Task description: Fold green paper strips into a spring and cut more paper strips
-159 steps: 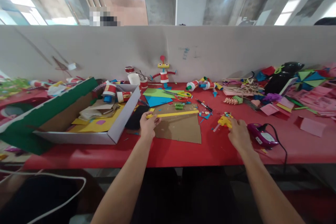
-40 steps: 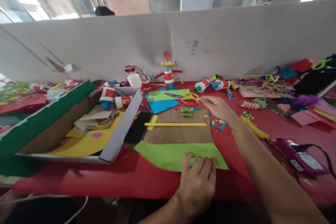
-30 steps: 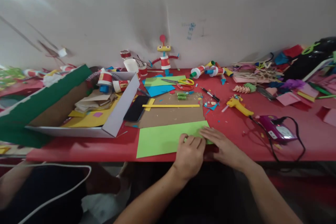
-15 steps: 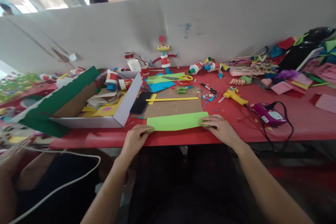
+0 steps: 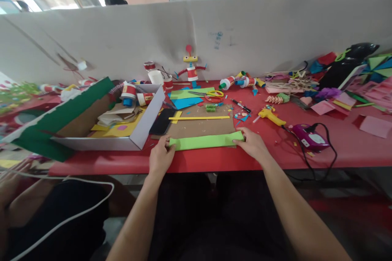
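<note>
A light green sheet of paper [image 5: 205, 142], folded into a narrow band, is held low over the front of the red table. My left hand [image 5: 161, 155] pinches its left end between thumb and fingers. At the right end, my right hand [image 5: 251, 143] grips it the same way. Behind the paper lies a brown cardboard sheet [image 5: 202, 128] with a yellow paper strip [image 5: 199, 118] across it. A coiled green paper spring [image 5: 210, 108] sits farther back on the cardboard.
Left stands an open box [image 5: 101, 143] holding paper pieces, beside a dark phone [image 5: 163, 121]. Scissors [image 5: 218, 94] lie behind the cardboard. Rightward are a pen [image 5: 241, 106], a yellow glue gun [image 5: 272, 116] and a corded purple device [image 5: 310, 138]. Another person's arm [image 5: 21, 195] is at far left.
The green paper has become narrower, its near edge folded over. Both hands have shifted their grip at the ends, with thumbs now on the near side.
</note>
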Demonstrator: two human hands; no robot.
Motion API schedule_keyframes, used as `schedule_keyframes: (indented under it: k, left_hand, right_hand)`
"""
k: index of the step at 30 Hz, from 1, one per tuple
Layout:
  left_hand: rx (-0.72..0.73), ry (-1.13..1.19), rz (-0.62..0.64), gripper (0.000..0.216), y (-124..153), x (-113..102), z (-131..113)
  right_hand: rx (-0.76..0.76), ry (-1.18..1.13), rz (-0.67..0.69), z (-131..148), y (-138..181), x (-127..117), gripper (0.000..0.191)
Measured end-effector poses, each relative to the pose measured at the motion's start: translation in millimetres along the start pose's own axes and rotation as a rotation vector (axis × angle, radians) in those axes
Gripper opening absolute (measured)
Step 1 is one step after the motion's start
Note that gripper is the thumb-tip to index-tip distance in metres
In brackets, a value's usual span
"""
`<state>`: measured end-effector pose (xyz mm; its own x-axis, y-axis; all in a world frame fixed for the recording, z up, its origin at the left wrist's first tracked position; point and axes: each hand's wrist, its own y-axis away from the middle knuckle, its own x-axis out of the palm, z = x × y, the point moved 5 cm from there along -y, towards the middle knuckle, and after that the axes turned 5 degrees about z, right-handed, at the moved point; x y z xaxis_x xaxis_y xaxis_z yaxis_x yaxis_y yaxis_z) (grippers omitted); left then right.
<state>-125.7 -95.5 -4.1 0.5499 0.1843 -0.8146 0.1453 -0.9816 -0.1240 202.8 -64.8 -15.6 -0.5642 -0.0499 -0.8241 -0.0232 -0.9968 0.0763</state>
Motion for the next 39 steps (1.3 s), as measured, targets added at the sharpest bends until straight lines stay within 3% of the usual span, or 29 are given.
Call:
schedule_keyframes:
  k: [9,13,19,23,27,30,34,39]
  left_hand:
    - [0.03,-0.14,0.005,0.032,-1.7,2.3,-2.2]
    - [0.042,-0.194,0.072,0.032,-9.1,-0.5,-3.6]
    - [0.111,-0.278,0.148,0.014,-26.3,-2.0,-6.1]
    - [0.162,-0.041,0.11,0.012,-27.2,-2.4,-4.0]
    - [0.069,0.51,0.056,0.025,-15.8,-4.2,2.4]
    - [-0.004,0.762,-0.001,0.032,-8.1,-1.3,5.1]
    - [-0.038,0.803,-0.15,0.029,-4.9,5.7,8.4]
    - [0.0,0.591,-0.295,0.029,-3.9,6.1,7.1]
  right_hand:
    - [-0.092,0.175,0.053,-1.4,-17.5,3.1,0.035]
    - [-0.102,0.221,0.087,0.4,-28.4,-0.4,0.026]
    - [-0.111,-0.009,0.093,5.7,-20.0,-3.0,0.023]
    - [-0.147,-0.303,0.044,2.7,-8.9,-4.2,0.021]
    - [-0.14,-0.605,0.018,-0.8,-3.5,-5.5,0.021]
    - [-0.147,-0.835,-0.011,-2.3,-1.5,-5.2,0.03]
    - [-0.143,-0.905,-0.09,-7.8,0.5,0.8,0.039]
    - [-0.152,-0.799,-0.169,-11.8,-3.6,10.7,0.039]
